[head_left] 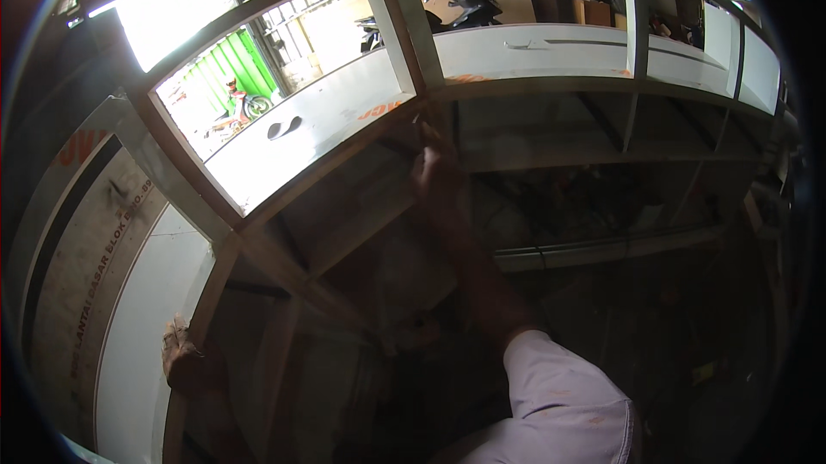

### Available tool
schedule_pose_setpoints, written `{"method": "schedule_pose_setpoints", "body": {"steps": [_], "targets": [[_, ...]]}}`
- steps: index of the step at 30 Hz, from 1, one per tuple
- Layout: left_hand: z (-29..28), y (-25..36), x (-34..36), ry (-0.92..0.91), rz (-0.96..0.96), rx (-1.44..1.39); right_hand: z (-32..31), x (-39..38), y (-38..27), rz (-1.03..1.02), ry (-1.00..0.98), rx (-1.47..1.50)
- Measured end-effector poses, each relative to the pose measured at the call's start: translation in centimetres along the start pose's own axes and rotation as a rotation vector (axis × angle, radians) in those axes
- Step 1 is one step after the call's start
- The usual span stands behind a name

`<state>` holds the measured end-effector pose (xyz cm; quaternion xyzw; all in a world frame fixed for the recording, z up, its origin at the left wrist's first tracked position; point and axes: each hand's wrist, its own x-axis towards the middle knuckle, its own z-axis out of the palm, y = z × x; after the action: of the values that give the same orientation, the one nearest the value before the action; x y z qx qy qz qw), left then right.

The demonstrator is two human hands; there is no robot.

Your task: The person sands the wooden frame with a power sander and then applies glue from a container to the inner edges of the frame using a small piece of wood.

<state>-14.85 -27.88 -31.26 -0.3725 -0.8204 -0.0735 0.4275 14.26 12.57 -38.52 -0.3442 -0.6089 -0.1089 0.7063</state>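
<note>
A large cabinet-like frame [415, 25] with several openings and white panels curves across the view. My left hand [181, 356] is at the lower left, its fingers curled over the edge of a white panel [159, 292]. My right hand [437, 167] reaches up to the front rail below the middle upright. Its fingers are bent together near the rail's edge; shadow hides whatever may be between them. My right arm comes from a pale short sleeve [564, 391].
Two small dark curved pieces [284, 128] and a thin pale strip [520, 45] lie on the white surfaces inside the frame. Lower rails and braces [361, 236] cross the dark space beneath. Beyond stand motorcycles [465, 3], cardboard boxes [592, 12] and a green corrugated wall [232, 68].
</note>
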Motion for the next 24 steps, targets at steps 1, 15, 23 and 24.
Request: {"method": "schedule_pose_setpoints", "body": {"steps": [1,15,23,24], "targets": [[0.1,-0.4,-0.1,0.0,-0.002,0.001,-0.9,0.7,-0.6,0.079,-0.021,-0.028],[-0.3,-0.5,0.1,-0.029,0.013,-0.05,2.5,-1.8,0.8,0.097,-0.013,-0.202],[-0.9,-0.5,-0.1,-0.027,0.013,-0.022,-0.9,1.8,-1.4,0.181,-0.049,-0.141],[-1.1,-0.3,0.0,-0.025,0.019,-0.027,0.2,1.9,-1.1,0.183,-0.048,-0.151]]}}
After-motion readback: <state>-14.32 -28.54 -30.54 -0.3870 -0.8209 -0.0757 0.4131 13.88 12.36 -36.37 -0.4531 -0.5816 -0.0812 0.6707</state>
